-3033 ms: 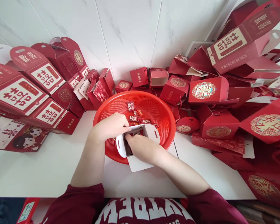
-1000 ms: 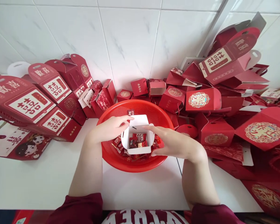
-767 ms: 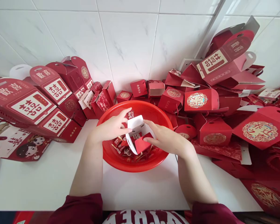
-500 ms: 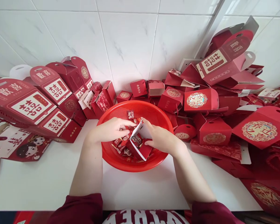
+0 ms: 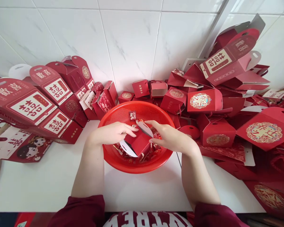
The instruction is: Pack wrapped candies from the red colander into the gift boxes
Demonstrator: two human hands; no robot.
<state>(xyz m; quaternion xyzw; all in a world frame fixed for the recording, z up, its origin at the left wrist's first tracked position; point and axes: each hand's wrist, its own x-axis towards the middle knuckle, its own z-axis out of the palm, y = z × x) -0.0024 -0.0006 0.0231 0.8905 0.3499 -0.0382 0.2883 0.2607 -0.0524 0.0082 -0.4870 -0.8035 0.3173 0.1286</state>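
A small red gift box (image 5: 139, 141) lies tilted inside a red plastic basket (image 5: 142, 168), two end flaps with pale undersides spread outward. My left hand (image 5: 115, 132) is on the box's upper left side, fingers bent over its edge. At the right flap, my right hand (image 5: 169, 135) has the box between thumb and fingers. Wrapped candies (image 5: 132, 115) lie around and beneath the box. The box partly covers them, and its inside is mostly turned out of sight.
Red boxes with white labels (image 5: 33, 108) are stacked at the left. A large jumbled pile of red boxes (image 5: 217, 138) fills the right side, and smaller boxes (image 5: 141, 89) line the tiled wall. Part of another person's hand (image 5: 0, 129) shows at the left edge.
The box has turned over in my hands: its opening faced me before, and now a red panel shows with flaps spread. My right hand has moved slightly right.
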